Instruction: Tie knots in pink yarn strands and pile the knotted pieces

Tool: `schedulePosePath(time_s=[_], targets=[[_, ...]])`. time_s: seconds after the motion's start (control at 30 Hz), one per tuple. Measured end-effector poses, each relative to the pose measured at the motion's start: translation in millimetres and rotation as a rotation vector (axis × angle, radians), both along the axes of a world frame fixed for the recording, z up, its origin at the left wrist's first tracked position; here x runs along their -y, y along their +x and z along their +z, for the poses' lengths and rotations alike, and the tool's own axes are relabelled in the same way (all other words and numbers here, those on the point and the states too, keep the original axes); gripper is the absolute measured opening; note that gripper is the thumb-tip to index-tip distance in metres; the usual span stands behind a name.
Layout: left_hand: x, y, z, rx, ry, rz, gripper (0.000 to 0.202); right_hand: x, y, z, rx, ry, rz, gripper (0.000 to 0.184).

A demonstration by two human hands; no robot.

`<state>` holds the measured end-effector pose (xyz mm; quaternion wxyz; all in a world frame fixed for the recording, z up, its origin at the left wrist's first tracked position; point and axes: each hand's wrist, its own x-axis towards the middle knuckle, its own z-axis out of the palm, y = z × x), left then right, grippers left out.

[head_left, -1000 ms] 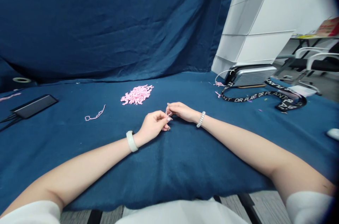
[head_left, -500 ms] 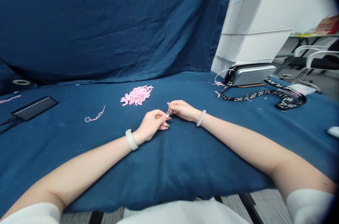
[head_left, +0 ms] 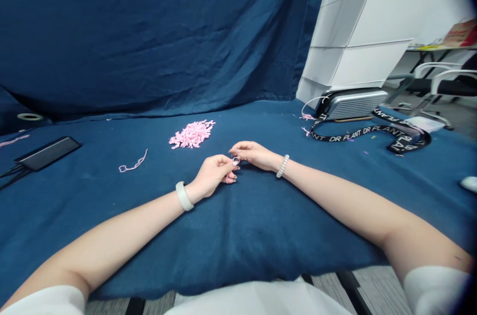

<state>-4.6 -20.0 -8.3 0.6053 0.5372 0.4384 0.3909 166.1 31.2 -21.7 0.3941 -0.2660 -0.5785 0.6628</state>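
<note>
My left hand [head_left: 215,175] is closed in a pinch on a thin pink string [head_left: 236,159], which shows as a small loop at the fingertips. A bit of pink also shows around its lower fingers. Just to the right, my right hand [head_left: 254,154] has its fingers bent and pressed together over the same string, its fingertips almost touching the left ones. The fingers hide most of the string. Beyond the hands lies a heap of small pink knotted string pieces [head_left: 192,134]. A longer loose pink string [head_left: 134,162] rests to the left.
Blue cloth [head_left: 253,235] covers the table. At left are a black power bank [head_left: 48,152] with cables and a roll of tape [head_left: 30,117]. A silver ribbed case [head_left: 356,105] and a black lettered strap [head_left: 346,135] lie at right, near pink scraps [head_left: 306,131].
My right fingers have moved slightly left, over the left fingertips. The strands stretched between the hands now form a small loop. The left hand has hardly moved.
</note>
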Motion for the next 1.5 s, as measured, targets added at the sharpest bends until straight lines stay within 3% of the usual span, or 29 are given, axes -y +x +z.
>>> schedulePosePath(time_s=[0.17,0.37,0.67,0.93,1.33,1.5], targets=[[-2.3,-0.9,-0.5,-0.015,-0.019,-0.034,0.019,2.3,4.0,4.3,0.113,0.194,0.171,0.021],[-6.4,-2.8,-3.0,-0.081,-0.035,-0.117,0.02,4.4,5.4,9.2,0.198,0.242,0.286,0.015],[-8.3,-2.1,-4.0,-0.094,-0.038,-0.131,0.015,5.6,-3.2,3.5,0.204,0.293,0.174,0.021],[-6.7,-1.5,1.0,-0.07,-0.057,-0.101,0.02,4.6,-8.6,-2.8,0.158,0.175,0.004,0.029],[-5.7,0.7,2.1,-0.004,-0.07,-0.081,0.018,1.9,-6.4,-2.1,0.052,0.084,-0.023,0.03],[-7.2,-2.7,-2.5,-0.054,-0.039,-0.123,0.02,4.1,-7.3,-1.3,0.133,0.164,0.007,0.028]])
